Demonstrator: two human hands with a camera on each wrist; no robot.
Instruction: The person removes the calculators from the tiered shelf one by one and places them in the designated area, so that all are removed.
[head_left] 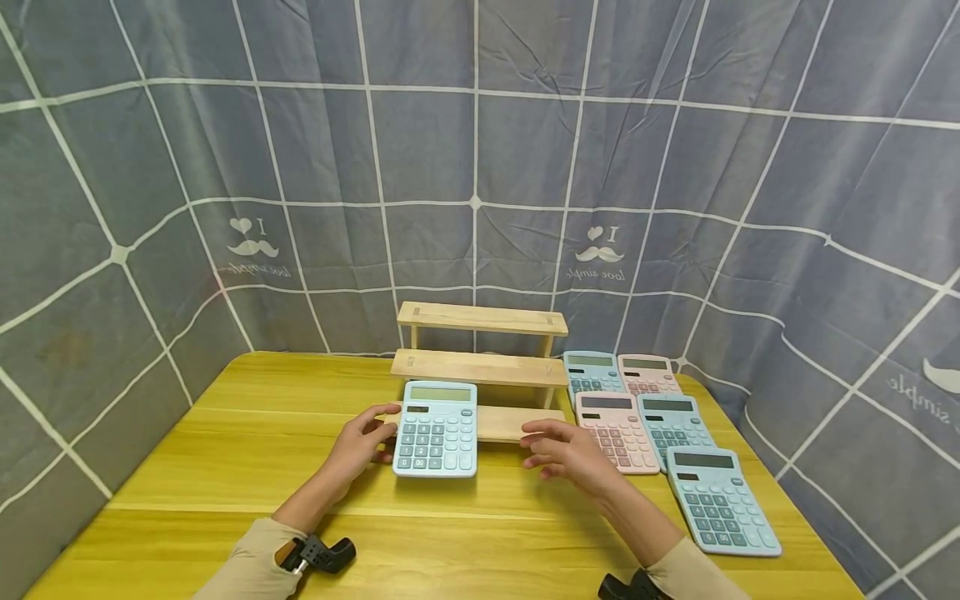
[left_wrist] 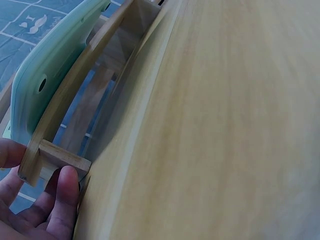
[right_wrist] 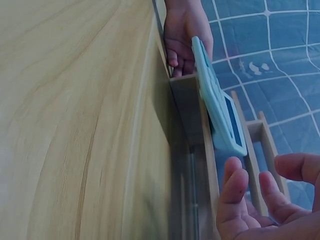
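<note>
A light blue calculator (head_left: 435, 429) leans on the lowest board of a three-step wooden display stand (head_left: 480, 367), keys facing me. In the head view its lower edge reaches past the board's front. My left hand (head_left: 362, 440) is at the left end of that board, beside the calculator. The left wrist view shows its fingertips (left_wrist: 67, 182) gripping the board's end and short leg (left_wrist: 65, 154). Near the board's right end, my right hand (head_left: 573, 454) hovers with loosely bent, spread fingers and nothing between them. The calculator's pale back (left_wrist: 47, 75) faces the left wrist camera.
On the right side of the yellow wooden table (head_left: 247, 467) lie several blue and pink calculators, the nearest a blue one (head_left: 723, 500) beside my right forearm. A pink calculator (head_left: 617, 432) is close to my right hand. Behind hangs a grey checked curtain (head_left: 427, 150).
</note>
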